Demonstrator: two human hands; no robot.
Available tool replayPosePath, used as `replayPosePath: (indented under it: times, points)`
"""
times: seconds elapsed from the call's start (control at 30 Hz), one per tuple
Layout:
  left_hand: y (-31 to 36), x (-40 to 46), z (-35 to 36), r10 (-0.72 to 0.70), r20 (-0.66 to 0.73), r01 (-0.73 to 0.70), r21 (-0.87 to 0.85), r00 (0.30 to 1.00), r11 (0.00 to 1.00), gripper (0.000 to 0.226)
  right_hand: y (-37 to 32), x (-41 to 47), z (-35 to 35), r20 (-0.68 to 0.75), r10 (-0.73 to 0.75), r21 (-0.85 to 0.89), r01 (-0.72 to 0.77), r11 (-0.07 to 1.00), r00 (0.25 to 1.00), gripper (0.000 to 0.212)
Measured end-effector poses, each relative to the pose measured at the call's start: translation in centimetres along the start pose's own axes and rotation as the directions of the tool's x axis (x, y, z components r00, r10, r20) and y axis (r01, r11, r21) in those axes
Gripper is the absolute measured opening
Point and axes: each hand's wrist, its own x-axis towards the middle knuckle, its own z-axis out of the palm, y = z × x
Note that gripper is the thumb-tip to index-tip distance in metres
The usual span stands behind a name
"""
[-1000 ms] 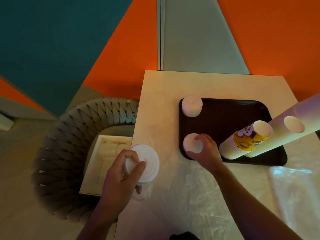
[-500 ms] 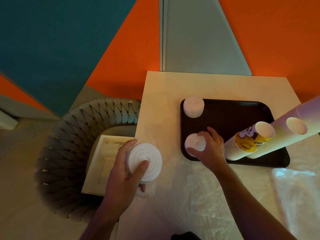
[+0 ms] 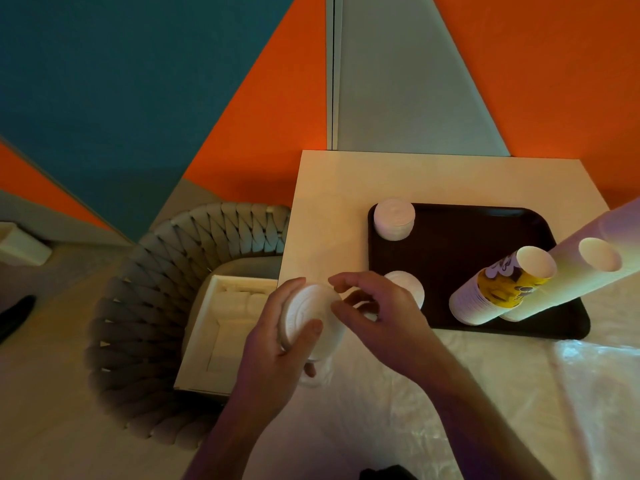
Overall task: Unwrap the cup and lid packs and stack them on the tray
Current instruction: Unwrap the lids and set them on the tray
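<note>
I have the left hand curled round a short stack of lids, thumb across its top face and fingers behind, holding it just off the near left edge of the tabletop. The right hand sits just beside that grip, its fingers bent and spread near the stack's rim; whether it touches the lids I cannot tell, and it holds nothing that I can make out. Beyond the right hand is the tray, with one lid pile at its near left corner and another at the far left. Two cup stacks lean further right of that. I judge I'm partway through the lids. Next, the right hand should take these lids and set them squarely on a pile.
</note>
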Motion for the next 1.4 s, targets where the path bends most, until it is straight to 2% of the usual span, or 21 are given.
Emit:
replayPosePath:
  times: [0.2,0.43,0.7,1.0,1.1,1.27,1.4]
  points:
    - [0.2,0.0,0.2,0.041,0.011,-0.042,0.013,0.999,0.999,0.052,-0.5,-0.2,-0.3,-0.001,0.000,0.008,0.000,1.000,1.000,0.025]
    - [0.5,0.0,0.4,0.060,0.040,-0.060,-0.002,0.997,0.998,0.049,-0.9,-0.1,-0.6,0.002,0.037,0.097,-0.037,0.995,0.999,0.012]
    - [0.5,-0.1,0.0,0.023,0.047,-0.020,-0.063,0.999,0.998,0.049,-0.8,0.1,-1.1,0.063,0.028,0.118,-0.035,0.992,0.998,0.011]
    - [1.2,-0.2,-0.2,0.051,0.068,-0.047,-0.056,0.996,0.997,0.051,-0.3,0.3,-0.9,0.070,0.059,0.161,-0.070,0.985,0.996,0.009]
    - [1.3,-0.3,-0.2,0.072,0.072,-0.068,-0.050,0.995,0.996,0.054,-0.3,0.3,-0.8,0.074,0.084,0.218,-0.098,0.971,0.994,0.014]
    - [1.4,0.0,-0.6,0.120,0.093,-0.114,-0.067,0.988,0.991,0.038,-0.1,0.0,-0.7,0.117,0.100,0.291,-0.131,0.948,0.988,0.012]
    - [1.6,-0.2,-0.9,0.072,0.072,-0.062,-0.138,0.995,0.988,0.039,-0.3,-0.3,-0.7,0.154,0.134,0.407,-0.186,0.894,0.979,0.006]
